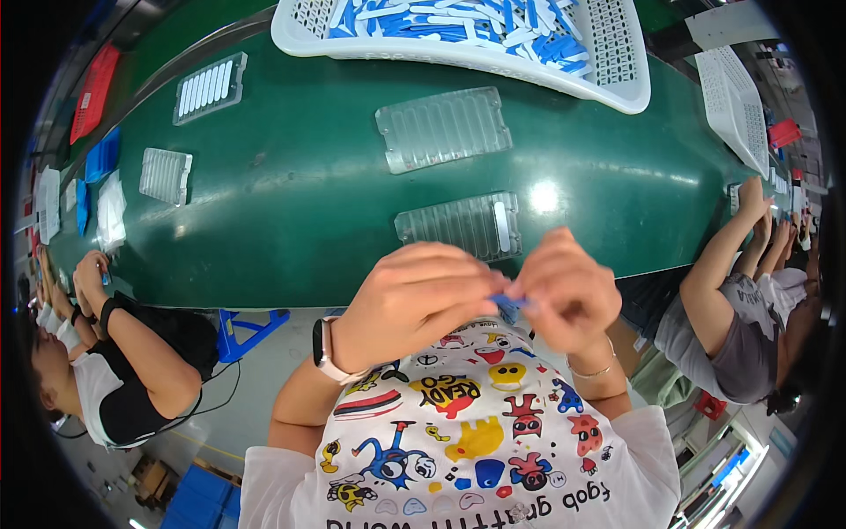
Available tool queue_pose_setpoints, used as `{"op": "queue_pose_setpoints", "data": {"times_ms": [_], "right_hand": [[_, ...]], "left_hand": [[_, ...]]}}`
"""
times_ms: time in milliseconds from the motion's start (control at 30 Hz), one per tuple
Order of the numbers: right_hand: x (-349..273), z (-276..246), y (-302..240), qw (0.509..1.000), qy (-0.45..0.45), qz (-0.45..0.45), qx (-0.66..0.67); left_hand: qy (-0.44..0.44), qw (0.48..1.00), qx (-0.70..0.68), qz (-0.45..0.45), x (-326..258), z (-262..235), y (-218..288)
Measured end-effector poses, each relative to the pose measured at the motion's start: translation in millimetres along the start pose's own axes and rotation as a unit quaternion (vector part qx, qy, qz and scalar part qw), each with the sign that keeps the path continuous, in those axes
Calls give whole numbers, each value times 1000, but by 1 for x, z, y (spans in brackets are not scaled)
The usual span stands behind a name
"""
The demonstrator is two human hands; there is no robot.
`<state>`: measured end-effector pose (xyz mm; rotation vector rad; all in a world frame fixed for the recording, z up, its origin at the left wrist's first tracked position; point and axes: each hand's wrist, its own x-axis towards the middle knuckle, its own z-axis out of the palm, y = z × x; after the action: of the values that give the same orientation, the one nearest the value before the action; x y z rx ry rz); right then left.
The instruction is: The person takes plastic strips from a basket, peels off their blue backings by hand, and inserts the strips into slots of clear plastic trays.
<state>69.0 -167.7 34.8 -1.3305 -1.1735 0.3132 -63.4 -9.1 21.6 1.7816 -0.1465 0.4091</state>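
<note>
My left hand [414,300] and my right hand [568,291] meet close to my chest, both pinching a small blue plastic piece [508,301] between the fingertips. Just beyond them, on the green conveyor belt [308,203], lies a clear ribbed tray [458,225] holding one white piece at its right end. A second clear tray [443,128], with nothing in it, lies farther out. A white basket [617,84] full of blue and white pieces stands at the far side.
A clear tray with white pieces [210,86] and another clear tray [166,175] lie on the belt's left. A person [115,353] works at my left, another person [731,300] at my right. A second white basket [736,106] stands at the right. A blue stool [251,328] is under the belt.
</note>
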Motion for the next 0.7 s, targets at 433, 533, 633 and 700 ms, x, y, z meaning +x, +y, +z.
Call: {"op": "queue_pose_setpoints", "data": {"times_ms": [433,533,633,700], "right_hand": [[27,-9,34,906,-141,204,-343],[28,-10,32,900,-146,217,-348],[26,-10,29,890,-155,246,-351],[25,-12,30,890,-161,253,-344]], "left_hand": [[-47,902,394,-169,-15,-6,-15],[-88,900,391,-172,-11,-17,-4],[-69,919,349,-168,-7,-36,9],[-56,920,362,-140,-3,-47,18]]}}
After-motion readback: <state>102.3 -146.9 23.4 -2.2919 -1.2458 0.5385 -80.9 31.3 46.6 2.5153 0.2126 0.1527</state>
